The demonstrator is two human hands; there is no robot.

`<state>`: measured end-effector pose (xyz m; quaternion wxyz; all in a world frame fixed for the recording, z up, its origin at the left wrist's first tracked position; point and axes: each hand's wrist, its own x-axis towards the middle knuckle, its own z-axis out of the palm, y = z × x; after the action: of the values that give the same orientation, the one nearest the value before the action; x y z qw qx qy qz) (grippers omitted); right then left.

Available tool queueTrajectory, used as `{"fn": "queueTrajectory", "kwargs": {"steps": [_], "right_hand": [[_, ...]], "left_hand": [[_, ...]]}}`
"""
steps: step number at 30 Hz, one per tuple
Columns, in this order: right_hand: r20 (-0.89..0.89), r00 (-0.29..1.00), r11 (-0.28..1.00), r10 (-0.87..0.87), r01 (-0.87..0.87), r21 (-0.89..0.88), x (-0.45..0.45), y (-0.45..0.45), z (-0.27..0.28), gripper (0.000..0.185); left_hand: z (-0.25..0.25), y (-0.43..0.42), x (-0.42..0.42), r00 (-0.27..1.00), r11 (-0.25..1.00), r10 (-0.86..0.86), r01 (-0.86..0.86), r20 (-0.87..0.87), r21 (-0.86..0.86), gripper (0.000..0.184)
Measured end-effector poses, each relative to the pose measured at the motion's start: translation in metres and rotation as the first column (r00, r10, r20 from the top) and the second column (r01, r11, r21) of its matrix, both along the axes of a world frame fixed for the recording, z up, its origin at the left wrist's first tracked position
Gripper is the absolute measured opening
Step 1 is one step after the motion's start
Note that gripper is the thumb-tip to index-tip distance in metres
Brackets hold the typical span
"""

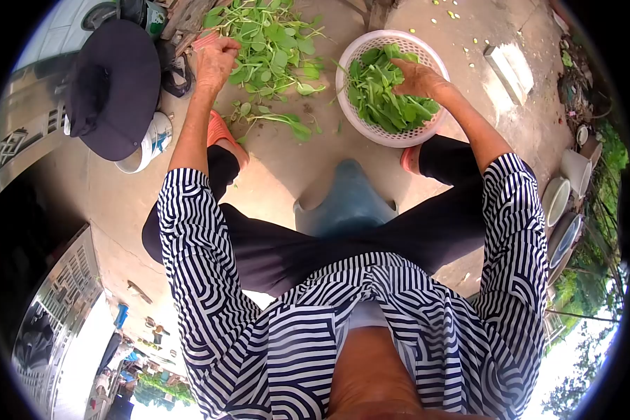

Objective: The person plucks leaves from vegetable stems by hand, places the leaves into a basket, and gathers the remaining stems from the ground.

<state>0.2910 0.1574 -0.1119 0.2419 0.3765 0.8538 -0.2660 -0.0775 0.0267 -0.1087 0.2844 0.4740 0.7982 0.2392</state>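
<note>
Loose leafy green stems (276,42) lie in a heap on the concrete ground. My left hand (217,59) is at the left side of this heap, its fingers closed together; what they pinch, if anything, is too small to make out. A round whitish-pink basket with holes (344,105) stands to the right, holding picked green leaves (385,91). Over the right part of those leaves is my right hand (416,77), its fingers apart. A few separate stems (280,120) lie just below the heap.
A blue stool (350,199) is beneath me, between my legs. At the left, a dark hat (115,91) rests over a white bucket (157,136). A pale block (507,73) lies right of the basket. Several tubs (556,199) line the right edge.
</note>
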Motion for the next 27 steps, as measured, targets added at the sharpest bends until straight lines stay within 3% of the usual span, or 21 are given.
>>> {"fn": "queueTrajectory", "kwargs": {"steps": [1,3,5,6,7,9,10,12,17,19,21,25,27], "right_hand": [[0.068,0.998,1.000,0.015,-0.015,0.013,0.003,0.002,-0.001,0.063],[0.101,0.995,0.999,0.016,-0.021,0.041,0.002,0.002,0.005,0.056],[0.268,0.961,0.993,0.071,-0.095,0.076,-0.003,0.002,0.011,0.045],[0.261,0.962,0.987,0.082,-0.115,0.114,-0.007,-0.002,0.019,0.033],[0.271,0.959,0.988,0.078,-0.111,0.110,-0.012,-0.003,0.022,0.033],[0.302,0.947,0.991,0.112,-0.129,0.038,-0.018,-0.002,0.027,0.027],[0.264,0.959,0.989,0.103,-0.127,0.079,-0.017,-0.005,0.024,0.024],[0.257,0.962,0.991,0.093,-0.115,0.073,-0.019,-0.006,0.029,0.023],[0.125,0.987,0.988,0.105,-0.117,0.096,-0.026,-0.011,0.048,0.022],[0.116,0.986,0.986,0.120,-0.133,0.105,-0.026,-0.012,0.049,0.023],[0.109,0.984,0.981,0.138,-0.151,0.121,-0.028,-0.012,0.055,0.023],[0.113,0.982,0.981,0.154,-0.166,0.103,-0.029,-0.014,0.063,0.021],[0.084,0.985,0.978,0.150,-0.161,0.134,-0.031,-0.013,0.057,0.022]], "left_hand": [[-0.030,-0.011,-0.001,0.994,0.996,-0.067,0.061,-0.088,-0.070,0.017],[-0.062,-0.032,0.023,0.986,0.978,-0.117,0.095,-0.114,-0.184,0.016],[-0.075,-0.034,0.059,0.998,0.997,-0.064,0.064,0.002,-0.037,0.016],[-0.072,-0.027,0.080,0.995,0.999,-0.039,0.037,0.095,0.024,0.018],[-0.064,-0.017,0.101,0.982,0.997,-0.019,0.004,0.189,0.082,0.020],[-0.044,0.000,0.142,0.992,0.998,-0.059,0.055,0.108,0.041,0.025],[-0.048,0.004,0.158,0.992,0.998,-0.058,0.053,0.111,0.043,0.025],[-0.061,0.008,0.180,0.956,0.924,-0.294,0.280,-0.014,-0.260,0.025],[-0.080,0.007,0.178,0.950,0.938,-0.306,0.289,-0.067,-0.192,0.013],[-0.046,0.019,0.154,0.905,0.882,-0.288,0.379,0.314,-0.281,0.017],[-0.021,0.029,0.125,0.774,0.913,-0.125,0.335,0.620,-0.235,0.020],[-0.001,0.036,0.090,0.778,0.969,-0.112,0.223,0.619,-0.104,0.030],[-0.007,0.032,0.109,0.930,0.894,-0.166,0.283,0.329,-0.347,0.039]]}}
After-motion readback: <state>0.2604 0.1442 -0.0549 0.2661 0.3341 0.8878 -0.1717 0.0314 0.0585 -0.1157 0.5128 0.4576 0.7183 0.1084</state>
